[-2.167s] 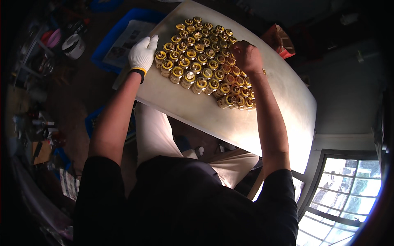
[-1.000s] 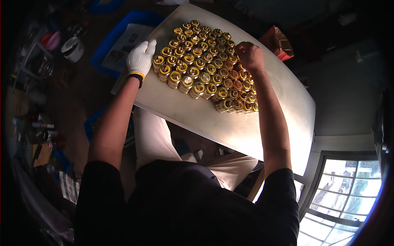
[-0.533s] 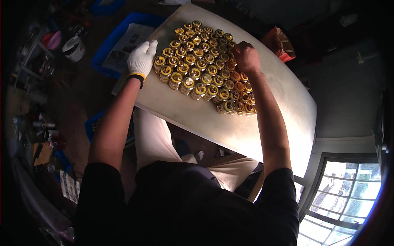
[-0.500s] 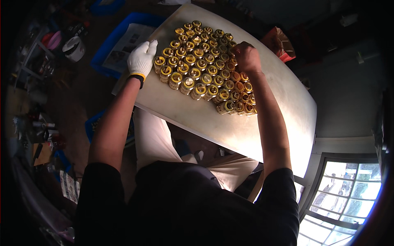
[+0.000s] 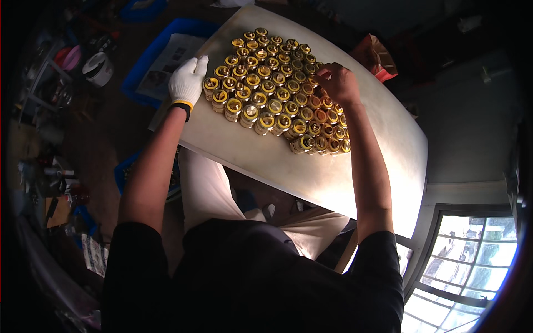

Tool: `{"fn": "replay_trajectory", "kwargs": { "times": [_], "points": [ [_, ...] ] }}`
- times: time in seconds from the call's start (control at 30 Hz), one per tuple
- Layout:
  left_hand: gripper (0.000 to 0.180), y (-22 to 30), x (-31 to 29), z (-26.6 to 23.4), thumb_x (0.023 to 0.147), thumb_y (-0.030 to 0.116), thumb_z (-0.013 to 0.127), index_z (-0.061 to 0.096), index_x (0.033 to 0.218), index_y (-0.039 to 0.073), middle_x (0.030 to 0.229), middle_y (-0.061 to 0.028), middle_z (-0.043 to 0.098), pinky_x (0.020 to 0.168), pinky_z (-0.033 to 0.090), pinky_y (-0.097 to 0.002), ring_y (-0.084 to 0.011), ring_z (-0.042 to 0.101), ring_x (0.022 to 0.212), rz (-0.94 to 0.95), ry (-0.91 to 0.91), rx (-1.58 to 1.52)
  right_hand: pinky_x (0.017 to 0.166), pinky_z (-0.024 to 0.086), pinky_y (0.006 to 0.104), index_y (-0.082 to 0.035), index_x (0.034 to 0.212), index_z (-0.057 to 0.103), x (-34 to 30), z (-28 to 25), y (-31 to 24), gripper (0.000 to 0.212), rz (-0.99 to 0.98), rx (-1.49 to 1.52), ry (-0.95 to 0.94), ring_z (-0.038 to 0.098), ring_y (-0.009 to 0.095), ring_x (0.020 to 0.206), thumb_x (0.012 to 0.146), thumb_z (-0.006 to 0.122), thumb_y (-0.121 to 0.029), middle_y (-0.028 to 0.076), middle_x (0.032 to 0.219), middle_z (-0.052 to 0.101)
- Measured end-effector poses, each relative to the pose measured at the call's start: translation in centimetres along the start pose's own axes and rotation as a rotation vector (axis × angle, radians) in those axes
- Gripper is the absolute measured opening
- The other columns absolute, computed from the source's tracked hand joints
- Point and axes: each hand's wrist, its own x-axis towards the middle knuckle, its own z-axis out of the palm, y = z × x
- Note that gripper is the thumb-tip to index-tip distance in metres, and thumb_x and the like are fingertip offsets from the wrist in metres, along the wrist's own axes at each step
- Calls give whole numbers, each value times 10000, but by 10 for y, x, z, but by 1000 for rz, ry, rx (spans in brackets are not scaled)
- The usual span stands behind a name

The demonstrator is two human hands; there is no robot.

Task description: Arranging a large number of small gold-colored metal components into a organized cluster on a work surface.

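Many brass cylindrical fittings (image 5: 267, 87) with yellow rings around their open tops stand upright, packed in a block on the pale table (image 5: 250, 147). Small metal pieces show inside several of them. My left hand (image 5: 186, 82), in a white knitted glove, lies beside the block's left edge with its fingers stretched forward and nothing visible in them. Over the block's right edge is my bare right hand (image 5: 338, 84), its fingers bent together in a pinch just above the fittings. Whatever they hold, if anything, is too small to make out.
A blue tray (image 5: 133, 72) with a printed sheet (image 5: 169, 61) lies left of the table. Another blue bin (image 5: 123, 169) sits below its left edge. A red bag (image 5: 377, 58) stands past the right edge. A white bucket (image 5: 98, 67) is at far left, a barred window (image 5: 466, 261) at lower right.
My right hand has turned slightly, and its bent fingers now show more at the left. My gloved left hand keeps its place by the block. The whole view has shifted a little.
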Motion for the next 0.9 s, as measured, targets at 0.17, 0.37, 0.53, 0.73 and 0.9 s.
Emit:
{"fn": "replay_trajectory", "kwargs": {
  "times": [0.17, 0.37, 0.53, 0.73, 0.9],
  "points": [
    [541, 0, 2, 0, 1060, 580, 555, 714, 940, 77, 992, -193, 731, 823, 518, -523, -457, 672, 967, 0, -12, 15, 848, 605, 489, -167, 989, 831, 2, 9, 4, 201, 5, -78, 12, 764, 380, 923, 955, 701, -317, 139, 997, 792],
    [549, -3, 2, 2, 1056, 591, 554, 714, 945, 78, 992, -198, 731, 824, 519, -528, -458, 672, 969, 14, -2, 3, 844, 606, 485, -178, 946, 838, 8, 11, 3, 201, 142, -92, -72, 769, 371, 915, 934, 690, -313, 130, 976, 804],
    [548, -5, 2, 2, 1057, 595, 550, 717, 952, 84, 994, -201, 731, 826, 519, -531, -460, 673, 970, 11, -2, 22, 836, 607, 472, -184, 906, 834, 6, 13, -1, 183, 164, 25, -52, 773, 355, 903, 928, 684, -287, 122, 936, 805],
    [547, -4, 2, 2, 1060, 594, 547, 723, 956, 86, 995, -196, 735, 824, 522, -519, -456, 675, 967, 20, -4, 3, 819, 611, 458, -129, 921, 818, -5, 12, 3, 190, -8, -76, 89, 780, 325, 862, 928, 729, -296, 98, 910, 806],
    [509, -1, 2, -1, 1061, 556, 597, 751, 1039, 71, 998, -196, 736, 847, 521, -434, -402, 687, 934, -32, -41, -1, 798, 610, 380, -90, 1000, 826, 2, -10, 26, 166, 77, 12, 156, 791, 257, 849, 935, 776, -234, 102, 954, 821]
  ]
}}
